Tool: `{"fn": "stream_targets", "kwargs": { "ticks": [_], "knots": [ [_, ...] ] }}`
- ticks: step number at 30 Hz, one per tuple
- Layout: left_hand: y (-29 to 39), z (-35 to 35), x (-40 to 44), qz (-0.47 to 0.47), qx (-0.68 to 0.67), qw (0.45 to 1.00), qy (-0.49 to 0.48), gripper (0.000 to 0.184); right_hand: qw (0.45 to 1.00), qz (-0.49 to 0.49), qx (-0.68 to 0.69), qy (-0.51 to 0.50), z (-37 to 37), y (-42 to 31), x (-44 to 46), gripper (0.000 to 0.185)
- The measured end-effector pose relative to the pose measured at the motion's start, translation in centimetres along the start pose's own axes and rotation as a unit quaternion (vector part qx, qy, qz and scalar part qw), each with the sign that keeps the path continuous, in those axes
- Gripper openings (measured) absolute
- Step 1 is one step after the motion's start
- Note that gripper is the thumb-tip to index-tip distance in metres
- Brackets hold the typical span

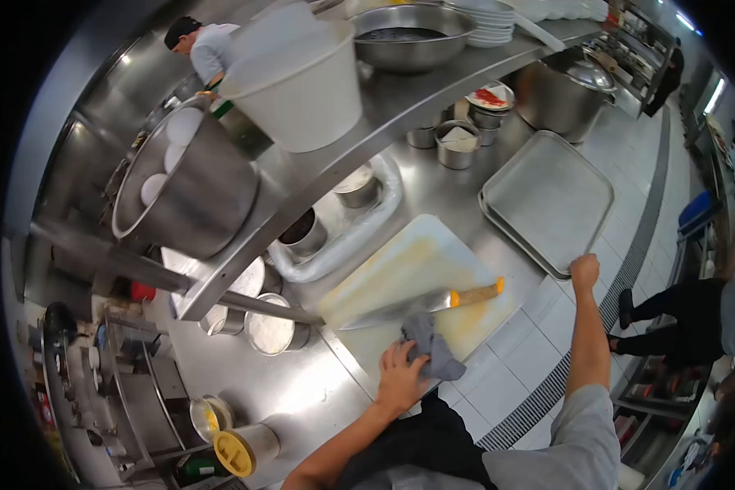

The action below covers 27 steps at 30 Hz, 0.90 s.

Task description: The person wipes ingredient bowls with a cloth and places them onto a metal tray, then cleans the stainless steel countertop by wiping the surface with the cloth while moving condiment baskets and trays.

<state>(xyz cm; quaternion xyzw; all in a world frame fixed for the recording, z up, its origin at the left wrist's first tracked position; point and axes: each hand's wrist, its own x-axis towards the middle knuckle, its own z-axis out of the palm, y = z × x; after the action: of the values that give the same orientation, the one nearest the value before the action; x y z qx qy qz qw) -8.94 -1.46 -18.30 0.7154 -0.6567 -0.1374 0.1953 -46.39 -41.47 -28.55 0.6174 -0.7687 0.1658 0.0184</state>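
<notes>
A crumpled grey cloth (434, 347) lies on the near edge of the white cutting board (408, 253), with the fingers of my left hand (402, 377) curled onto it. My right hand (584, 271) is closed on the near corner of a metal tray (547, 200); a second tray shows beneath its edge. A large knife (408, 309) with a yellow handle rests across the board, just beyond the cloth. The board is stained yellow.
Steel pots (273, 325) of white contents stand left of the board. A shelf (327, 171) overhead holds a white bucket (302, 90) and a steel bowl (408, 37). A lidded stockpot (567, 94) stands behind the trays. Other people are at the back left and right.
</notes>
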Motion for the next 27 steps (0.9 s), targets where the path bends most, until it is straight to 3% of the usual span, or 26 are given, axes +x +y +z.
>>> {"fn": "stream_targets", "kwargs": {
  "ticks": [1, 2, 3, 4, 5, 6, 7, 9, 11, 14, 15, 17, 19, 20, 23, 27],
  "knots": [
    [0.5, -0.2, 0.1, 0.013, -0.025, 1.0, 0.01, 0.054, 0.994, -0.077, -0.081, 0.012, 1.2, 0.8, 0.3, 0.018],
    [0.7, -0.2, 0.5, 0.031, -0.031, 0.999, -0.021, 0.061, 0.922, -0.213, -0.324, -0.013, 3.7, 2.9, 1.7, 0.021],
    [0.8, 0.3, 0.7, 0.007, -0.024, 1.0, -0.007, 0.061, 0.954, -0.158, -0.254, 0.038, 6.4, 4.6, 2.6, 0.022],
    [0.6, 1.0, 1.0, 0.038, -0.011, 0.999, -0.03, 0.061, 0.951, -0.182, -0.246, 0.038, 3.8, 3.2, 1.9, 0.014],
    [0.2, 1.4, 1.4, 0.067, 0.002, 0.996, -0.054, 0.062, 0.971, -0.167, -0.156, 0.074, 5.2, 4.5, 2.6, 0.012],
    [-0.3, 1.4, 1.7, 0.042, 0.009, 0.998, -0.039, 0.062, 0.991, -0.087, -0.065, 0.083, 3.5, 3.0, 2.0, 0.013],
    [-0.8, 1.5, 2.0, 0.058, -0.004, 0.997, -0.056, 0.06, 0.993, -0.067, -0.03, 0.097, 2.5, 2.3, 1.7, 0.019],
    [-1.3, 1.7, 2.1, 0.06, -0.023, 0.996, -0.064, 0.058, 0.986, -0.147, -0.071, 0.042, 7.5, 6.7, 5.2, 0.023],
    [-1.6, 2.0, 1.7, 0.074, -0.029, 0.996, -0.042, 0.056, 0.981, 0.084, 0.114, -0.13, 2.2, 1.7, 2.9, 0.028],
    [-2.1, 2.2, 0.7, 0.071, -0.048, 0.996, -0.01, 0.057, 0.98, -0.153, -0.02, -0.122, 14.3, 10.0, 8.2, 0.033],
    [-2.4, 2.1, 0.4, 0.063, -0.045, 0.997, -0.002, 0.057, 0.985, -0.063, 0.056, -0.149, 10.7, 7.0, 6.4, 0.032],
    [-3.1, 2.1, -1.4, 0.043, -0.084, 0.995, -0.019, 0.057, 0.957, 0.128, 0.21, -0.152, 3.1, 0.5, 2.6, 0.03],
    [-4.3, 1.2, -3.9, 0.019, -0.096, 0.995, -0.015, 0.056, 0.927, 0.114, 0.306, -0.186, 4.4, 2.0, 4.0, 0.028],
    [-5.0, 0.5, -5.5, 0.003, -0.109, 0.994, -0.013, 0.055, 0.885, 0.107, 0.399, -0.215, 6.4, 4.0, 5.9, 0.026],
    [-7.1, -1.0, -10.7, -0.059, -0.093, 0.994, 0.017, 0.055, 0.78, 0.173, 0.568, -0.197, 2.5, 2.2, 5.0, 0.021],
    [-10.3, -2.2, -19.1, -0.205, -0.096, 0.968, 0.108, 0.05, 0.718, 0.208, 0.644, -0.163, -0.3, 0.9, 5.1, 0.032]
  ]
}}
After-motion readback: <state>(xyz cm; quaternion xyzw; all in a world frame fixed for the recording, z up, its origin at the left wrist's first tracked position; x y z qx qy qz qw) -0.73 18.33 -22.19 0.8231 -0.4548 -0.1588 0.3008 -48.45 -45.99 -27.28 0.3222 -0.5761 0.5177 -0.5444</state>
